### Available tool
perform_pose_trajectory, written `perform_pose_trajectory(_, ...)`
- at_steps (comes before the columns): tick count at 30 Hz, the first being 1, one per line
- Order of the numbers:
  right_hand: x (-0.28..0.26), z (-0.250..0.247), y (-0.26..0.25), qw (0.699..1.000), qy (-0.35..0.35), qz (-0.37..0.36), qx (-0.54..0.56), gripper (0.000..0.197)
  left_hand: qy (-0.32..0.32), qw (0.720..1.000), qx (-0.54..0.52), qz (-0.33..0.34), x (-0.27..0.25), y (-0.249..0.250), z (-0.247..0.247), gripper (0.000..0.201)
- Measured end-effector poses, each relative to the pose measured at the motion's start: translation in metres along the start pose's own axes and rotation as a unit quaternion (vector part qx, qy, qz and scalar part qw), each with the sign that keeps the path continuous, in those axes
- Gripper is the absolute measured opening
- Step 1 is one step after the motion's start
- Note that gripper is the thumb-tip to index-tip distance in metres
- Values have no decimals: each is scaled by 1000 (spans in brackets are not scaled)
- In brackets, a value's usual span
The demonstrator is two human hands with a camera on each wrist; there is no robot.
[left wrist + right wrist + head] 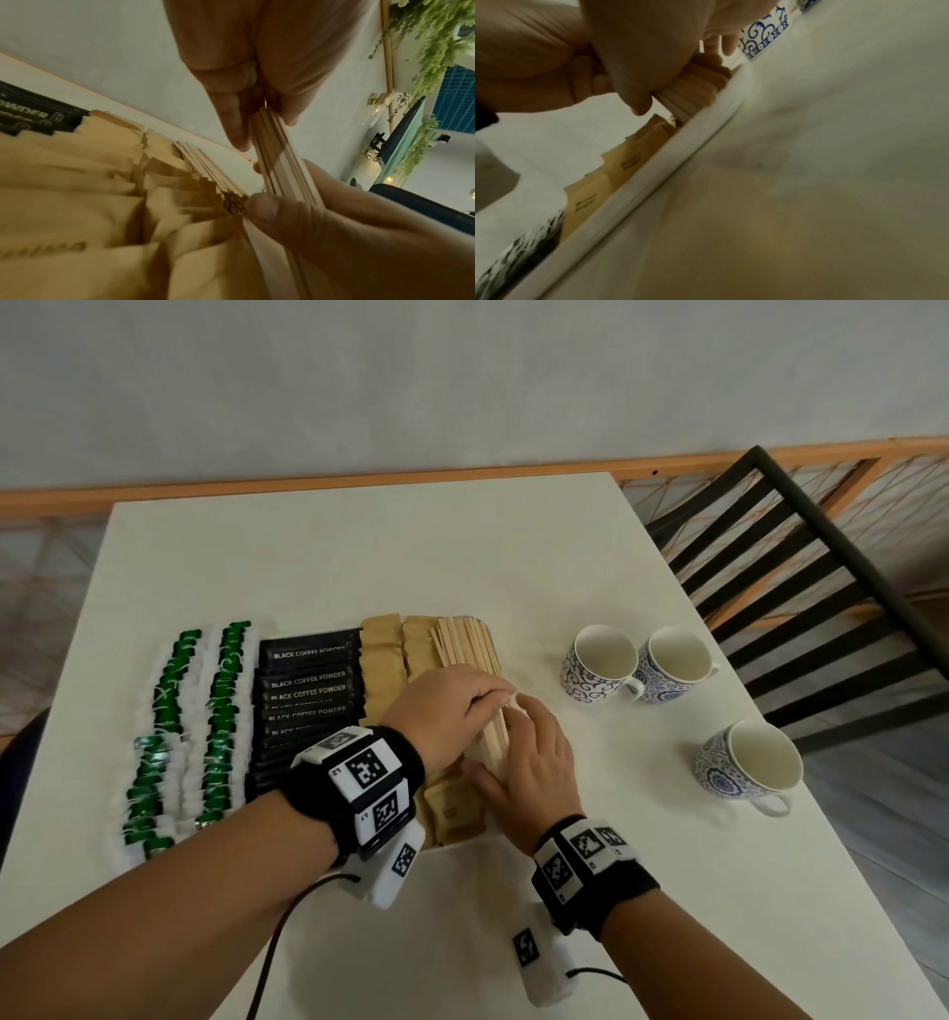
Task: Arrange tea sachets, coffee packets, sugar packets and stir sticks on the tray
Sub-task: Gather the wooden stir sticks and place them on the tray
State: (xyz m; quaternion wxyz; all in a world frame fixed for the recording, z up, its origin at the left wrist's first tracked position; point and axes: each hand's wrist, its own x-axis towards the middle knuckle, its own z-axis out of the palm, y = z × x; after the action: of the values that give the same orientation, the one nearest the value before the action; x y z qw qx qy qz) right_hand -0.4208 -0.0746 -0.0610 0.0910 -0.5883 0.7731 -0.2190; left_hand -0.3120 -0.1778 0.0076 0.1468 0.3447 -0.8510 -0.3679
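Observation:
A white tray [654,182] holds rows of green tea sachets [174,711], black coffee packets [308,685], brown sugar packets [380,660] and a row of wooden stir sticks [467,644] at its right side. My left hand [462,706] reaches over the sugar packets and grips a bundle of stir sticks [277,158] from above, thumb on one side and fingers on the other. From the right, my right hand [534,752] holds the near end of that bundle between thumb and fingers. The bundle sits just above the tray's right edge.
Three blue-patterned white cups [601,665] [678,662] [750,762] stand on the white table [359,546] right of the tray. A dark slatted chair [801,588] stands at the table's right edge. Cables trail from both wrist units near the front edge.

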Motion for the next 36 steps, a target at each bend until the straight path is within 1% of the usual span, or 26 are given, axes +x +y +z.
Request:
perform_pose_trajectory(3,2,-1,1,997,-68,29,26,90,-19,1000,18,-3,2,-1,2,32)
perform_pose_trajectory(6,7,2,2,993,-110,48,8,102,-62,996,52,-30,4,-2,5,39)
perform_pose_trajectory(8,10,5,3,989,-136,64,7,99,-100,990,85,-53,7,-5,6,42)
perform_pose_trajectory(10,12,9,3,985,-154,77,13,91,-136,981,121,-65,9,-7,6,45)
perform_pose_trajectory(14,10,12,5,984,-161,73,13,86,-183,964,188,-38,11,-15,8,49)
perform_pose_trajectory(19,11,11,5,984,-170,63,1,87,-204,948,242,-37,12,-20,9,54)
perform_pose_trajectory(23,11,10,7,982,-181,53,20,92,-207,945,249,-42,11,-23,10,57)
perform_pose_trajectory(25,13,7,8,982,-166,56,71,89,-196,951,236,-45,11,-23,10,55)
perform_pose_trajectory(27,18,3,8,977,-137,73,146,81,-189,955,223,-47,12,-24,8,54)
perform_pose_trajectory(29,25,-1,8,962,-120,101,222,70,-189,957,215,-50,13,-26,8,54)
perform_pose_trajectory(31,35,-5,7,948,-118,129,266,59,-188,958,209,-54,14,-29,7,54)
perform_pose_trajectory(33,47,-8,8,951,-111,140,253,52,-181,961,204,-54,15,-30,6,53)
perform_pose_trajectory(36,63,-11,11,962,-66,153,215,39,-160,966,195,-49,16,-28,4,51)
